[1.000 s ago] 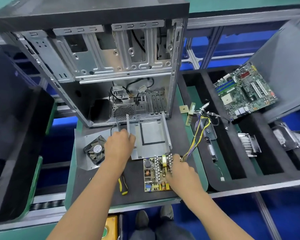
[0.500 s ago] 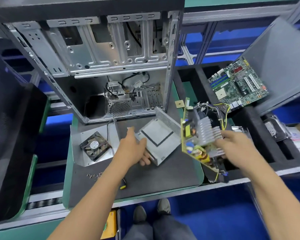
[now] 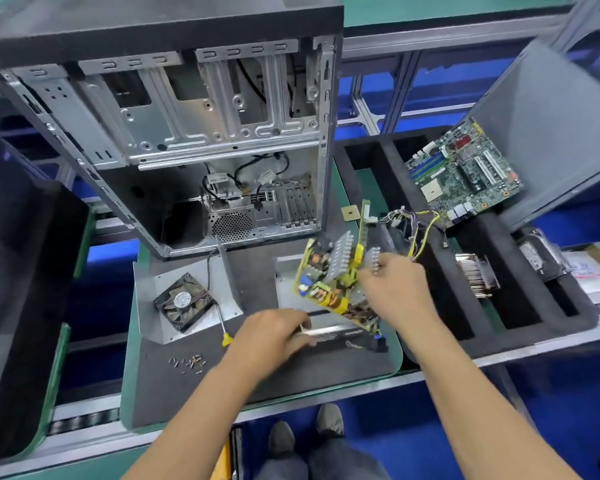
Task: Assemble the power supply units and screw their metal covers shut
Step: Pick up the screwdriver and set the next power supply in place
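Beneath left hand (image 3: 271,337), blurred casing edge (image 3: 329,330)

PSU board (image 3: 329,282), lifted off the mat a second ago, has been swung over the metal tray (image 3: 286,289) by the right hand (image 3: 395,289). Tray front edge is now gripped by the left hand (image 3: 271,336).
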`<action>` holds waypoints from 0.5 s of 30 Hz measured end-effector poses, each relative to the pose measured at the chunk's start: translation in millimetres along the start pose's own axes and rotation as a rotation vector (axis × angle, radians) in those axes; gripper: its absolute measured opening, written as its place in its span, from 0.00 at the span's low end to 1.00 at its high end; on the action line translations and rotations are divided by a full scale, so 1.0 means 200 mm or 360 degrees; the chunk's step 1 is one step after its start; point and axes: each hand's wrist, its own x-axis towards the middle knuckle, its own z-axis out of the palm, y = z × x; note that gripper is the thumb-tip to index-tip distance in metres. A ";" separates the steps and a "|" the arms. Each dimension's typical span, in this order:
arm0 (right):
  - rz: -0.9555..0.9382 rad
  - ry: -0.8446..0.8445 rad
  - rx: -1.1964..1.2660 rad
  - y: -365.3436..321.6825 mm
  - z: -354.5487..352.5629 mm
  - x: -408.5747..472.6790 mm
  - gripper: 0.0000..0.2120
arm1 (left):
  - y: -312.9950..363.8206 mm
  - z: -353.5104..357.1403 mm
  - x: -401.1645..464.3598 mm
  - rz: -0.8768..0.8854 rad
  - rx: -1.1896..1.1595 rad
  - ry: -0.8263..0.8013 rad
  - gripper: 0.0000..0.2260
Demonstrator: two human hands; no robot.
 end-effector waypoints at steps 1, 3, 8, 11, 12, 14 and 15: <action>-0.0046 -0.0035 -0.0093 -0.02 0.03 0.00 0.09 | 0.01 0.03 -0.03 0.0001 -0.0100 0.0069 0.12; -0.0151 -0.0043 -0.0307 -0.05 0.07 0.01 0.08 | 0.00 0.06 -0.08 -0.0006 -0.0267 0.0194 0.09; -0.0410 -0.0080 -0.0676 -0.13 0.15 0.05 0.04 | -0.03 0.09 -0.14 -0.0065 -0.0471 0.0361 0.08; -0.0388 -0.0086 -0.0730 -0.17 0.20 0.07 0.01 | -0.04 0.10 -0.18 -0.0219 -0.0612 0.0473 0.10; -0.0380 -0.0083 -0.0751 -0.16 0.23 0.07 0.03 | -0.05 0.11 -0.20 -0.0264 -0.0663 0.0516 0.11; -0.0366 -0.0086 -0.0790 -0.16 0.28 0.07 0.05 | -0.07 0.12 -0.22 -0.0323 -0.0671 0.0566 0.11; -0.0349 -0.0092 -0.0805 -0.14 0.31 0.06 0.06 | -0.07 0.12 -0.23 -0.0329 -0.0625 0.0558 0.10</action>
